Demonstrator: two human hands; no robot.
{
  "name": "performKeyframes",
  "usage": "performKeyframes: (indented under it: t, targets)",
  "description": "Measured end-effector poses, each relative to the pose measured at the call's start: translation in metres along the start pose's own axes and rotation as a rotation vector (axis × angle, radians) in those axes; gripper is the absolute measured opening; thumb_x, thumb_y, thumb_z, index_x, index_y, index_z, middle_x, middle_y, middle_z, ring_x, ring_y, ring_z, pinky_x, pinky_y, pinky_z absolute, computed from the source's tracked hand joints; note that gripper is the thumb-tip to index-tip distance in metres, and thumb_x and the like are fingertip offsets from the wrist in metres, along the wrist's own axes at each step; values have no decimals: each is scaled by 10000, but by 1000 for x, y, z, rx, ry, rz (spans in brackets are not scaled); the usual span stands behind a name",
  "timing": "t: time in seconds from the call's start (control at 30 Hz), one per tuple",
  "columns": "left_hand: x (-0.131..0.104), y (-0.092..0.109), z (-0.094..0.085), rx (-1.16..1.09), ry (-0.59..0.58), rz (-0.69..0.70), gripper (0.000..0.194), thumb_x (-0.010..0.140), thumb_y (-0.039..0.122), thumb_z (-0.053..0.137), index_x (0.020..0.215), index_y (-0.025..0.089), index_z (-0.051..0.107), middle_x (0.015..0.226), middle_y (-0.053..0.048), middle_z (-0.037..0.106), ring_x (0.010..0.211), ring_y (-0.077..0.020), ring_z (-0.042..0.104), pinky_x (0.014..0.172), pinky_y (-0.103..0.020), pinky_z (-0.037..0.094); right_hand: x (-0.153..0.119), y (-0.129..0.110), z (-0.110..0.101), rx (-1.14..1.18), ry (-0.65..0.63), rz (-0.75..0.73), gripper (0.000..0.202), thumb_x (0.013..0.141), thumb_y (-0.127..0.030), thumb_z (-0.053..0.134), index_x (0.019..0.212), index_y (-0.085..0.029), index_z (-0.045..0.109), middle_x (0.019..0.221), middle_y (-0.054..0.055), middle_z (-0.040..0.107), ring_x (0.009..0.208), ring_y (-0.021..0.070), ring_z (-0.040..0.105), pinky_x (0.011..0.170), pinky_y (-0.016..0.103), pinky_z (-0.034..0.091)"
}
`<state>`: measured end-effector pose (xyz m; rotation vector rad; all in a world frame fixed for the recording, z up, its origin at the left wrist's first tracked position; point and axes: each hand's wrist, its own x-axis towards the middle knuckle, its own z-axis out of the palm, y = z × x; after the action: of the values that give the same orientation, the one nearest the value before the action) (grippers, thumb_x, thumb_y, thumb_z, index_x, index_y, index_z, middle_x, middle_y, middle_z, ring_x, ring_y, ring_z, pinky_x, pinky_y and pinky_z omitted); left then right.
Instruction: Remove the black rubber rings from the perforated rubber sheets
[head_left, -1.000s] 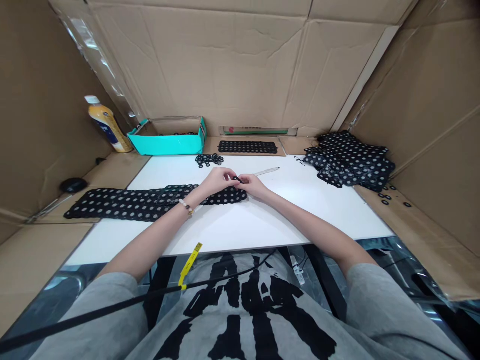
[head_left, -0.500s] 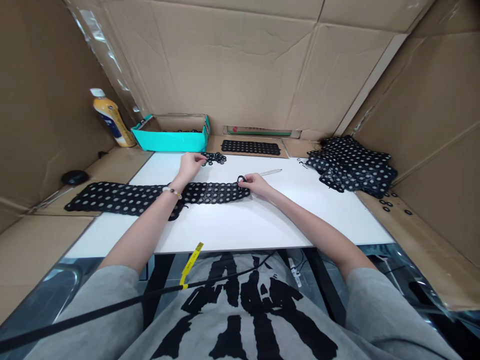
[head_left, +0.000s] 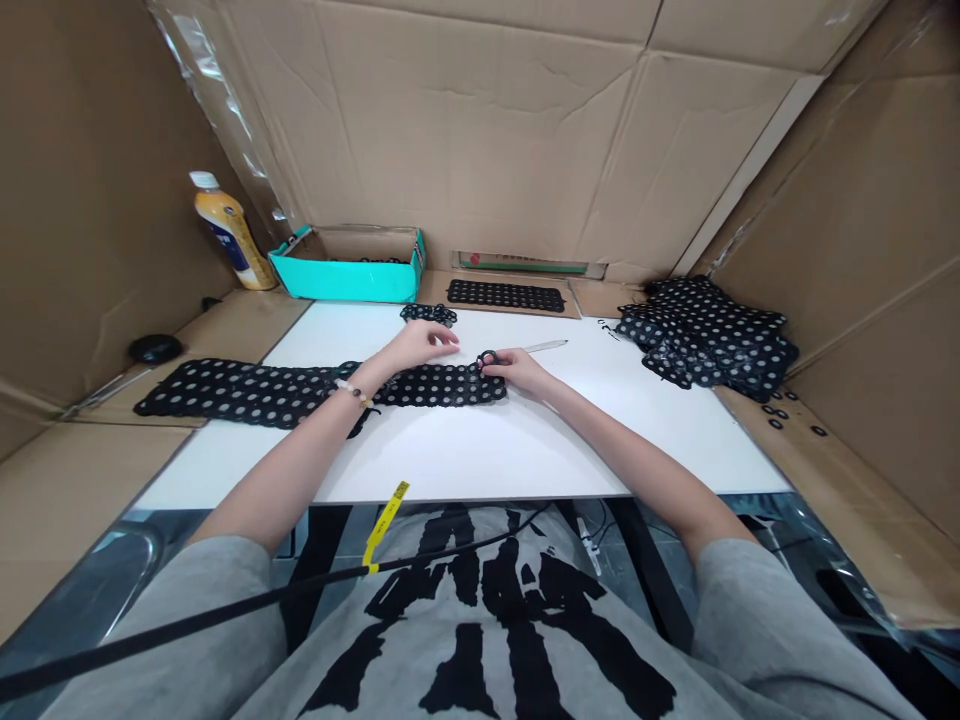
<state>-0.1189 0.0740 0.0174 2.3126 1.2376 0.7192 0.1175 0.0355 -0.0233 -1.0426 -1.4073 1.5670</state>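
Strip (head_left: 450,386): black, dotted with pale round openings; lies lengthwise across the tabletop (head_left: 555,450), its left end resting on cardboard (head_left: 90,475), its right end just below the right hand.
Right hand (head_left: 519,370): thumb and fingers pinched on a black ring (head_left: 489,353) at the far edge of the strip, near its right end; whether the ring is joined to the strip cannot be told.
Left hand (head_left: 424,343): raised by the far edge of the strip, fingers partly bent and pointing toward the right hand, apart from it; whether anything small sits between the fingertips cannot be told.
Left wrist: wears a beaded bracelet (head_left: 355,392); the forearm crosses above the strip.
Ring cluster (head_left: 427,314): small black rings heaped on the tabletop, just beyond the left hand.
Marker-like tool (head_left: 546,346): slim, pale, dark at the tip; lies flat beyond the right hand.
Box (head_left: 345,281): turquoise front, open top, dark pieces inside; stands at the back left, near a bottle (head_left: 236,240) with a white cap.
Panel (head_left: 506,295): black, perforated, flat on cardboard at the back.
Pile (head_left: 709,325): dotted black sheets overlapping at the far right; loose rings (head_left: 781,414) lie near it on the cardboard.
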Motion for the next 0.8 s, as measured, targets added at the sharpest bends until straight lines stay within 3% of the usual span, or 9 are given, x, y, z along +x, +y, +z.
performKeyframes:
  t: [0.07,0.2,0.4,0.57,0.7,0.8]
  targets:
    - [-5,22,12,18,-118,75,319,729,443,730,900,174,750,831,-42,737,717,-178,611,675,-278,441,-1,-1,-1,33,-30,-25,321,540,-304,795,791,-152,667,785,-9,692,748,128,582,732,248,420]
    - [-9,41,35,7,20,67,325,749,460,711,854,153,731,812,-54,731,724,-178,619,678,-278,444,-3,-3,-1,5,-37,-85,315,553,-336,808,755,-150,654,754,-16,682,754,133,578,737,249,411]
    - [0,14,32,-262,-33,-76,270,697,400,741,796,150,762,782,-65,753,723,-197,664,718,-299,494,-1,1,-1,-109,33,-47,359,562,-400,801,766,-136,668,664,-11,661,640,119,537,632,241,380]
    - [10,-2,31,-338,64,-223,216,627,347,792,724,154,771,742,-66,746,733,-208,671,735,-310,509,4,4,0,-108,80,-56,380,535,-431,809,711,-141,637,646,-5,648,604,114,521,590,240,377]
    - [16,-2,40,-281,154,-207,190,648,330,767,733,161,781,753,-65,746,729,-215,665,734,-319,502,7,4,1,-98,141,-32,363,537,-424,801,688,-152,613,575,-36,590,533,90,450,528,230,320]
    - [18,-10,36,-233,208,-230,139,670,287,735,723,165,778,768,-70,748,759,-230,668,762,-326,499,7,4,1,-73,156,-36,345,527,-391,809,674,-152,609,578,-36,597,546,92,471,550,228,342]
